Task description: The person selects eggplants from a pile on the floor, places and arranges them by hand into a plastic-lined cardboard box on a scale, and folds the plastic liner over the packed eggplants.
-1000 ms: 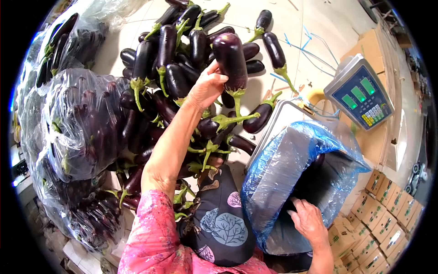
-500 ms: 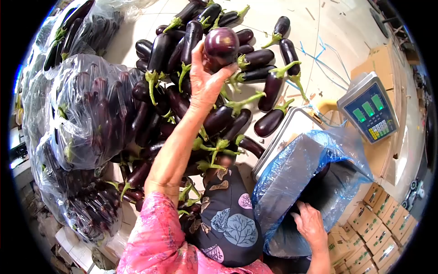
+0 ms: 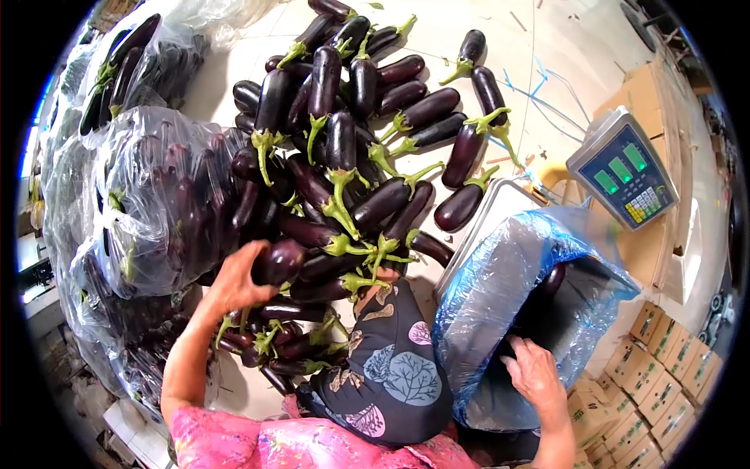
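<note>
My left hand (image 3: 241,280) is closed around the rounded end of a dark purple eggplant (image 3: 279,262), at the left side of a loose pile on the floor. Many eggplants with green stems, such as one glossy eggplant (image 3: 341,141), lie around and beyond it. On the right, my right hand (image 3: 535,371) grips the near edge of a blue plastic bag (image 3: 488,273), its fingertips curled inside the mouth. The bag gapes open, and part of an eggplant (image 3: 553,280) shows in its dark interior. The bottom of the bag is hidden.
Clear plastic sacks (image 3: 156,195) packed with eggplants stand along the left. A digital scale display (image 3: 623,168) rises behind the bag, above a metal scale platform (image 3: 496,195). Stacked cartons (image 3: 656,375) fill the lower right. Blue strapping (image 3: 539,94) lies on the floor.
My left hand has moved from the far part of the pile down and left, closer to me, holding an eggplant in both frames. My right hand stays at the bag.
</note>
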The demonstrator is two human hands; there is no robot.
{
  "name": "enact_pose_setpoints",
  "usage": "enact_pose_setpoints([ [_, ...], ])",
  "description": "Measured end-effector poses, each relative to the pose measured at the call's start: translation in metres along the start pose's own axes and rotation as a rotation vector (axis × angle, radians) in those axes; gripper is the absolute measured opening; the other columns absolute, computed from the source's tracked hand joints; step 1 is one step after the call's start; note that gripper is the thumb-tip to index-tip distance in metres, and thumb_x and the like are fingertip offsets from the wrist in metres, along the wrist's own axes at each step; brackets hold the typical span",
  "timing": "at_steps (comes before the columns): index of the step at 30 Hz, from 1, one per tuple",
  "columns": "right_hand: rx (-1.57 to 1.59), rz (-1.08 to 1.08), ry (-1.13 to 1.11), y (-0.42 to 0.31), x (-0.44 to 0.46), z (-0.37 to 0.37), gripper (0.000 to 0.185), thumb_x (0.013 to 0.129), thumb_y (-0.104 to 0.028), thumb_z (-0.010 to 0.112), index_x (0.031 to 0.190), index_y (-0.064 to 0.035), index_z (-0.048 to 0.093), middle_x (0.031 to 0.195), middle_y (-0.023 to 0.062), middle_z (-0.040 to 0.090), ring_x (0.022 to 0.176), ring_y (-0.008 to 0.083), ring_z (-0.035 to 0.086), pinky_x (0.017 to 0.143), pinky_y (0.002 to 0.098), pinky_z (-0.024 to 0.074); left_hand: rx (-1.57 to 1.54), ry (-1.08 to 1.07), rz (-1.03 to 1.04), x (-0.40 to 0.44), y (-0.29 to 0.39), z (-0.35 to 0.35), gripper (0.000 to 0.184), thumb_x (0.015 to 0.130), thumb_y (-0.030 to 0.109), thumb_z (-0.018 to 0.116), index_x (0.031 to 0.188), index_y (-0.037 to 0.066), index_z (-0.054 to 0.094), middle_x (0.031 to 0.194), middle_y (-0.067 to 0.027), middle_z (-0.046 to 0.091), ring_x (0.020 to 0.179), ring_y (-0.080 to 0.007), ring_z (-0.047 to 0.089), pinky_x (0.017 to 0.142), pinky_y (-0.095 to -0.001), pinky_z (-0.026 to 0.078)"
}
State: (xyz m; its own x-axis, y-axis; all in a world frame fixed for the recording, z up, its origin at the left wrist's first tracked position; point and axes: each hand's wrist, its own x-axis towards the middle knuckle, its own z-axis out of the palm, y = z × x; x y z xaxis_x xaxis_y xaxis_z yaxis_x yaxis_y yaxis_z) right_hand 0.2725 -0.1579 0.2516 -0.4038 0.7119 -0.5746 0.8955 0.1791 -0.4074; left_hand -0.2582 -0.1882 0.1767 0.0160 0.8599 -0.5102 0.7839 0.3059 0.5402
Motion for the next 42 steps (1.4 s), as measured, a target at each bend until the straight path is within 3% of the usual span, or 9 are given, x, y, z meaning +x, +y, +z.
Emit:
enact_pose_setpoints([
  [6,-0.011,0.003,-0.036,-0.002,0.001,-0.003,0.037,0.084,-0.011,0.069,0.118,0.0003,0.061,0.091,0.0216,0.065,0.082,0.0402,0.065,0.074,0.0468,0.0532,0.516,-0.562,-0.338,-0.061,-0.114,0.040,0.059,0.071,0.029,0.081,0.119,0.003,0.058,0.110,-0.0248,0.067,0.105,-0.0433,0.065,0.089,-0.0487,0.052],
  [12,0.008,0.013,-0.040,0.009,0.002,0.000,0.039,0.085,-0.014,0.068,0.120,0.0002,0.061,0.092,0.0221,0.065,0.082,0.0408,0.065,0.074,0.0468,0.0536,-0.142,0.127,0.189,0.080,0.059,0.001,0.036,0.088,0.010,0.067,0.121,-0.001,0.059,0.097,-0.0159,0.068,0.084,-0.0319,0.068,0.078,-0.0397,0.054],
  [15,0.012,0.028,-0.031,0.013,0.005,0.000,0.038,0.085,-0.014,0.067,0.120,-0.0003,0.062,0.093,0.0223,0.065,0.082,0.0415,0.065,0.074,0.0474,0.0537,0.063,0.398,0.461,0.189,0.092,0.013,0.051,0.089,0.022,0.069,0.133,0.002,0.053,0.124,-0.0226,0.060,0.112,-0.0399,0.060,0.095,-0.0445,0.048],
  [18,0.020,0.085,-0.035,0.018,0.004,-0.002,0.038,0.085,-0.014,0.067,0.120,-0.0005,0.062,0.094,0.0225,0.066,0.084,0.0423,0.065,0.075,0.0479,0.0536,0.171,0.645,0.410,0.298,0.102,0.036,0.053,0.088,0.021,0.069,0.135,0.003,0.051,0.134,-0.0227,0.053,0.123,-0.0440,0.049,0.105,-0.0481,0.041],
  [24,0.053,0.177,-0.082,0.025,0.007,-0.003,0.037,0.085,-0.014,0.067,0.118,-0.0002,0.063,0.097,0.0237,0.066,0.086,0.0436,0.065,0.076,0.0486,0.0539,0.302,0.639,0.359,0.408,0.112,0.056,0.057,0.080,0.004,0.058,0.136,0.002,0.046,0.134,-0.0192,0.052,0.123,-0.0408,0.049,0.100,-0.0516,0.042],
  [32,0.069,0.312,-0.154,0.021,0.018,-0.017,0.037,0.085,-0.014,0.069,0.119,-0.0030,0.064,0.104,0.0234,0.067,0.094,0.0444,0.064,0.081,0.0492,0.0524,0.928,0.409,-0.028,0.478,0.110,0.056,0.044,0.088,0.013,0.063,0.130,0.004,0.051,0.108,-0.0131,0.073,0.108,-0.0270,0.067,0.091,-0.0434,0.042],
  [36,0.081,0.308,-0.116,0.025,0.011,-0.014,0.036,0.086,-0.015,0.069,0.120,-0.0037,0.064,0.104,0.0225,0.067,0.093,0.0441,0.064,0.081,0.0493,0.0524,0.847,0.452,0.052,0.466,0.106,0.041,0.029,0.081,0.019,0.070,0.109,0.014,0.067,0.110,-0.0097,0.071,0.110,-0.0267,0.065,0.095,-0.0442,0.041],
  [40,0.120,0.278,-0.053,0.026,0.008,-0.012,0.035,0.086,-0.017,0.068,0.119,-0.0047,0.064,0.104,0.0217,0.067,0.093,0.0440,0.064,0.081,0.0495,0.0524,0.347,0.620,0.119,0.440,0.099,0.018,0.062,0.066,0.026,0.081,0.122,0.008,0.061,0.117,-0.0143,0.066,0.115,-0.0363,0.060,0.100,-0.0472,0.044],
  [42,0.129,0.264,-0.036,0.026,0.009,-0.011,0.034,0.086,-0.017,0.067,0.118,-0.0049,0.065,0.104,0.0214,0.067,0.092,0.0440,0.064,0.081,0.0496,0.0524,-0.018,0.636,0.228,0.418,0.098,-0.001,0.061,0.068,0.020,0.082,0.124,0.009,0.060,0.112,-0.0133,0.068,0.107,-0.0277,0.064,0.098,-0.0412,0.046],
])
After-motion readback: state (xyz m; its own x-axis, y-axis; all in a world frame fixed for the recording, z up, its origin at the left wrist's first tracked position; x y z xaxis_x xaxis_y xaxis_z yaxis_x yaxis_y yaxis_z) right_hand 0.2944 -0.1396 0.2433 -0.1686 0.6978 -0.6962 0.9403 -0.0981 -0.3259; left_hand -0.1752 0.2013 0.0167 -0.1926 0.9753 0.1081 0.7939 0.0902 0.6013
